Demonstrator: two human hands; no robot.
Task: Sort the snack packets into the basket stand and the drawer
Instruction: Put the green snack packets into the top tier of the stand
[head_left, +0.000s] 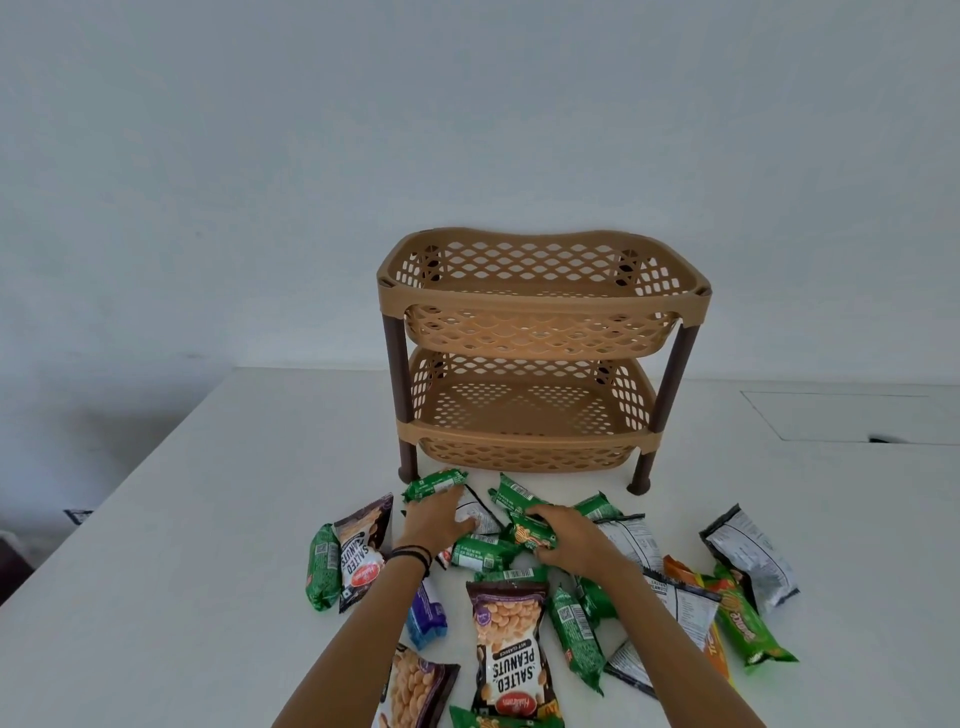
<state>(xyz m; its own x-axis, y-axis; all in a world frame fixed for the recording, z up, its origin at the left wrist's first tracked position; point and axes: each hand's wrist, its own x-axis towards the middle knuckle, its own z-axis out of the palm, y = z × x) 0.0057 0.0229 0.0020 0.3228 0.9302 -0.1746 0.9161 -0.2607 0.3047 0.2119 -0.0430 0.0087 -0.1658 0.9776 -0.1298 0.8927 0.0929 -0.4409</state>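
Head view: white table (208, 519) left edge runs diagonally, well apart from pile; wide tabletop between. Basket stand (540, 306) upright near far edge, just behind pile. Snack packets (509, 639) scattered, overlapping: green, dark salted-peanut, silver-backed. Left hand (436, 519) flat, fingers straight on silver-backed packet (480, 514). Right hand (569, 543) fingers curled round green packet (532, 538).

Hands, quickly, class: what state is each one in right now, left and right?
Left hand: open, fingers spread on a silver packet.
Right hand: closed, gripping a green packet.
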